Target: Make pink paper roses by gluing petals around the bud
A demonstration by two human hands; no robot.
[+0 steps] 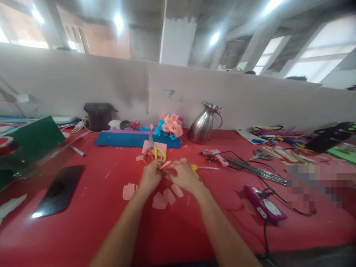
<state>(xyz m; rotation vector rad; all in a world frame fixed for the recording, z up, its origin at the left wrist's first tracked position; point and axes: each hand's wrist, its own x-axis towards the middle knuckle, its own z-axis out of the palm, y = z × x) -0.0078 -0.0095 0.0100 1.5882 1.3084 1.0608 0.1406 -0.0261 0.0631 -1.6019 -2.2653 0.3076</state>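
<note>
My left hand [151,177] and my right hand [183,174] meet over the middle of the red table. Between their closed fingers is a small pink paper piece [166,165], gripped from both sides. Just beyond my left hand lie scissors [159,152] with yellow and orange handles, resting on a pink paper sheet [161,146]. Several cut pink paper petals [160,200] are scattered nearer to me, below the hands. Beside my right hand is a yellow tool [194,168], partly hidden by the hand.
Behind stand a bunch of pink paper flowers [172,126], a blue board [122,139] and a metal jug [204,124]. A phone [59,190] lies at left. To the right are a pink glue gun [218,156], wires [258,174] and a purple power strip [264,205] with cables.
</note>
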